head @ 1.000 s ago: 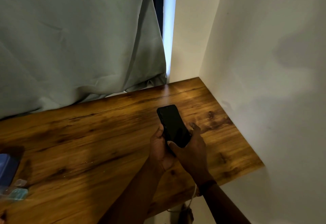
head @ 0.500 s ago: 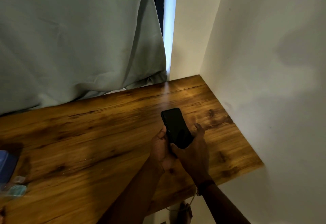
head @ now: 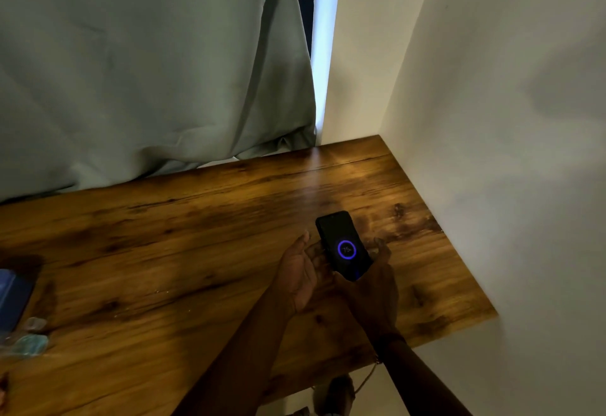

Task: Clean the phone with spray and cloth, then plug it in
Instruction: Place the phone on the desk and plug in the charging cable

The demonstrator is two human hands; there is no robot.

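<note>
Wood-grain table [head: 164, 251] spreads bare to the left of the hands; a white wall [head: 508, 186] closes in just right. The right hand [head: 370, 287] grips the black phone [head: 342, 245], a blue ring glowing on its screen. The left hand [head: 300, 271] lies open, palm up, touching the phone's left edge. A grey-green curtain [head: 147, 71] hangs beyond.

Dim, soft frame — cold daylight slit beside curtain [head: 147, 71].
</note>
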